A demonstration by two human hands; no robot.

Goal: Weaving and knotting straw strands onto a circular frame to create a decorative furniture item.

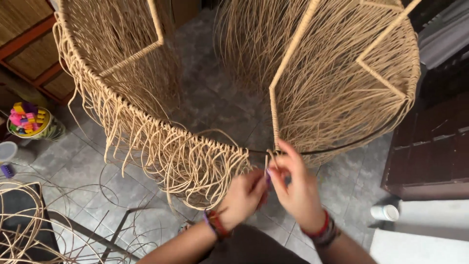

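Both hands are working at the near rim of a large round metal frame hung with pale tan wicker strands (195,161). The left hand (244,195) and right hand (295,188) are meeting just below the rim, fingers pinching closed on a single tan strand end (266,164) sticking up between them. A tub of coloured clips (29,121) is sitting on the grey tiled floor (88,161), well apart to the left.

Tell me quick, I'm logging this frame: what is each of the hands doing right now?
Left hand: closed, pinching a tan strand at the frame's dark ring.
Right hand: closed, fingers pinched on the same strand.
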